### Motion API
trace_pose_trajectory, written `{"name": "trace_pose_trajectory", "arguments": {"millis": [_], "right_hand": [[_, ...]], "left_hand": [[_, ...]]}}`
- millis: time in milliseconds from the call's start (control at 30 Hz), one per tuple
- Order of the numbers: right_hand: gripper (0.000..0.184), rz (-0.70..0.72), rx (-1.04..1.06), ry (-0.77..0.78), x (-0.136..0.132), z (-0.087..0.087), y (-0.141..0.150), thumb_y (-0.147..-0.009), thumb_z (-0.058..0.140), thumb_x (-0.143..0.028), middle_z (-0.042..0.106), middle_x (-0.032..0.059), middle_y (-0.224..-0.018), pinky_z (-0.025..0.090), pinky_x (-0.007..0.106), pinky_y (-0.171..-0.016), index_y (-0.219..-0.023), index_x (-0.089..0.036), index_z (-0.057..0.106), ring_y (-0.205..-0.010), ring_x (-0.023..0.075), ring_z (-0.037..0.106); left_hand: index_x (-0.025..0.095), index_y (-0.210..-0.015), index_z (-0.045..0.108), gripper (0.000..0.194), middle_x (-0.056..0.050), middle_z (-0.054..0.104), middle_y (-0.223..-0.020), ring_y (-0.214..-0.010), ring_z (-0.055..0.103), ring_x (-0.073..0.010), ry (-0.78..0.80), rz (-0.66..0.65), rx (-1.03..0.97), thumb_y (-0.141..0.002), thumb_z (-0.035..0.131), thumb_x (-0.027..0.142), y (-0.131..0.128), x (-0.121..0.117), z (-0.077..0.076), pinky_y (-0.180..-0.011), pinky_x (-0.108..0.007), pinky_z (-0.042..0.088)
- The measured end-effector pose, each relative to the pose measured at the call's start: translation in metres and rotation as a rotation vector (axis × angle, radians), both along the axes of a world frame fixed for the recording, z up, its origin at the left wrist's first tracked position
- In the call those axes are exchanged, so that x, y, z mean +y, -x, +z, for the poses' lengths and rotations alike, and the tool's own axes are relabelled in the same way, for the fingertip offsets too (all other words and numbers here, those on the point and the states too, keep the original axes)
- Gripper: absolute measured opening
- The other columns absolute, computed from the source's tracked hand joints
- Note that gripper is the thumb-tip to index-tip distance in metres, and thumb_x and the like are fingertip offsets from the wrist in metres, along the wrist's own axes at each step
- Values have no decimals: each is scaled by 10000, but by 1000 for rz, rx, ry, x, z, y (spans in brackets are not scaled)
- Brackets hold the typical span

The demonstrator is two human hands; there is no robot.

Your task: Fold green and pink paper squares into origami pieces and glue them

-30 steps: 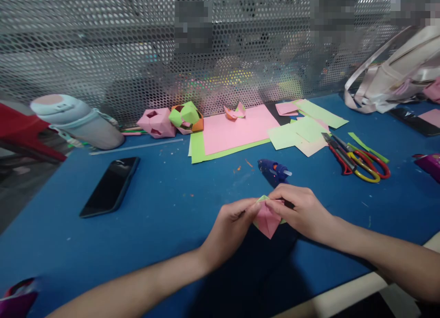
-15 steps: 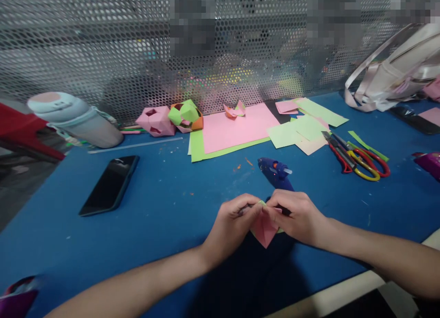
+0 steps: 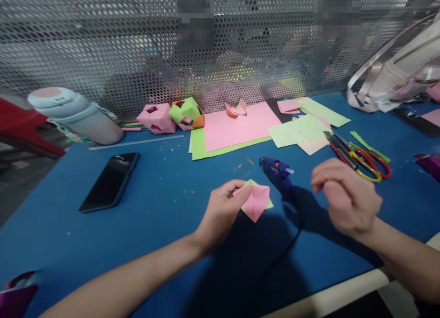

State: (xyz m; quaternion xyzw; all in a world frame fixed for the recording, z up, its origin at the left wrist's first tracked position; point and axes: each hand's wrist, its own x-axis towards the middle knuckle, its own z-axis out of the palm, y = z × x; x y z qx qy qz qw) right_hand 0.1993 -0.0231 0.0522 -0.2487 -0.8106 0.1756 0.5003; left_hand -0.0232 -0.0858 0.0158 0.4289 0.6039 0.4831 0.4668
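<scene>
My left hand (image 3: 223,212) pinches a small folded paper piece (image 3: 257,200), pink on top with light green edges showing behind it. Its thumb lies over the left side of the paper, and the fingers are behind. Raised over the table on the right, my right hand (image 3: 347,199) is curled into a loose fist, apart from the paper; nothing shows in it. A blue glue gun (image 3: 277,167) lies on the table between the hands, a little farther away, its dark cable running toward me.
Pink sheets (image 3: 240,125) and pale green papers (image 3: 295,131) lie at the back beside folded paper shapes (image 3: 158,117). Scissors (image 3: 369,167) and a cutter (image 3: 340,149) are on the right. A phone (image 3: 110,183) and a bottle (image 3: 79,116) are left; a perforated metal panel (image 3: 137,47) stands behind.
My right hand has let go of the folded paper and moved right, closing into a loose fist. My left hand keeps the paper, now slightly higher and farther left.
</scene>
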Motion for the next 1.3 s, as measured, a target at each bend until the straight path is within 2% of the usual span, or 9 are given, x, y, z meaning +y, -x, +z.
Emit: {"name": "trace_pose_trajectory", "arguments": {"millis": [100, 233, 333, 533, 767, 900, 1000, 1167, 1300], "right_hand": [[161, -104, -258, 137, 24, -1, -10, -858, 431, -125, 587, 51, -767, 432, 313, -646, -816, -190, 572, -693, 159, 550], [286, -25, -621, 370, 41, -25, 1, -778, 623, -295, 651, 75, -988, 470, 335, -738, -1036, -177, 592, -857, 214, 607], [356, -58, -534, 500, 39, -45, 18, -795, 631, -413, 660, 74, -948, 482, 337, -719, -1046, -162, 594, -832, 209, 613], [245, -19, -302, 660, 26, -62, 28, -858, 537, -290, 673, 63, -915, 503, 303, -664, -1050, -153, 602, -759, 167, 624], [133, 101, -336, 366, 0, -38, 24, -872, 557, -297, 625, 24, -781, 477, 246, -577, -929, -178, 574, -621, 123, 579], [132, 27, -296, 236, -3, -31, 22, -867, 550, -283, 619, 35, -800, 479, 263, -587, -953, -183, 554, -643, 136, 589], [117, 22, -305, 241, -3, -31, 19, -867, 555, -273, 602, 22, -785, 460, 259, -573, -948, -189, 549, -616, 123, 564], [89, 182, -437, 261, -4, -39, 22, -859, 549, -254, 574, 11, -757, 423, 270, -567, -912, -183, 552, -617, 127, 518], [101, 172, -452, 244, -3, -44, 25, -855, 536, -250, 563, 17, -756, 402, 279, -560, -913, -168, 549, -612, 131, 495]], "left_hand": [[157, -864, 688, 230, -11, 665, -797, -700, 567, -117, -27, 81, -51, -812, 672, 381, 8, 10, -10, -639, -213, 410], [147, -849, 668, 243, -4, 648, -758, -647, 549, -112, -42, 122, -98, -781, 695, 378, 14, 19, -20, -598, -212, 391], [144, -834, 670, 234, -2, 642, -743, -644, 546, -111, -26, 112, -88, -777, 693, 370, 13, 20, -20, -595, -210, 389], [133, -795, 674, 227, -1, 634, -711, -624, 531, -105, -2, 120, -35, -760, 694, 357, 9, 20, -19, -581, -205, 381], [135, -734, 656, 232, 0, 631, -681, -620, 529, -116, -8, 118, 79, -753, 666, 366, 12, 23, -20, -592, -211, 400], [137, -736, 661, 222, 1, 623, -669, -610, 518, -114, 13, 123, 115, -752, 656, 358, 12, 23, -18, -568, -206, 387], [137, -730, 661, 218, -3, 621, -660, -605, 521, -119, 3, 122, 112, -751, 651, 354, 11, 23, -17, -560, -209, 389], [138, -716, 647, 236, -15, 647, -684, -638, 563, -132, -9, 114, 90, -762, 646, 369, 10, 24, -19, -620, -228, 421], [142, -710, 636, 235, -20, 660, -684, -643, 590, -143, -7, 104, 82, -763, 648, 371, 10, 25, -21, -625, -235, 432]]}}
